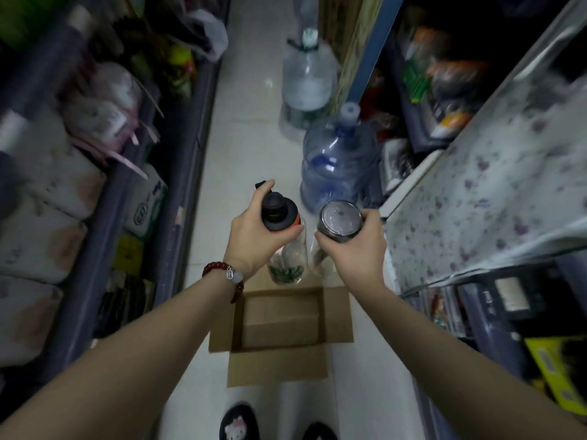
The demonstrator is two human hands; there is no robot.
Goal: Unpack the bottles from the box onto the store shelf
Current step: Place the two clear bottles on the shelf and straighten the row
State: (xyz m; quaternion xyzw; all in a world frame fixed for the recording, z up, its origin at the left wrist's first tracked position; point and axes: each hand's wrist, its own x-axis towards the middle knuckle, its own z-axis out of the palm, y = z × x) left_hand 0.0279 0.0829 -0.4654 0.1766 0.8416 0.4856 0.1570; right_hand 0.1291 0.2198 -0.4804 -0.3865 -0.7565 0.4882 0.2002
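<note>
My left hand (pixel 254 230) grips a clear bottle with a black and orange lid (pixel 287 262) by its top, held upright over the aisle floor. My right hand (pixel 355 249) grips a second clear bottle with a silver lid (pixel 340 221) the same way, right beside the first. Both bottles hang just beyond the far edge of an open cardboard box (pixel 338 315) on the floor below my arms. The box's visible inside shows only bare cardboard. The store shelf (pixel 476 201) with a flowered liner runs along the right, close to my right hand.
Two large water jugs, one blue (pixel 336 163) and one clear (pixel 306 81), stand on the floor ahead near the right shelf. Packed shelves of goods (pixel 79 173) line the left side. My slippered feet (pixel 238 423) are just behind the box in the narrow aisle.
</note>
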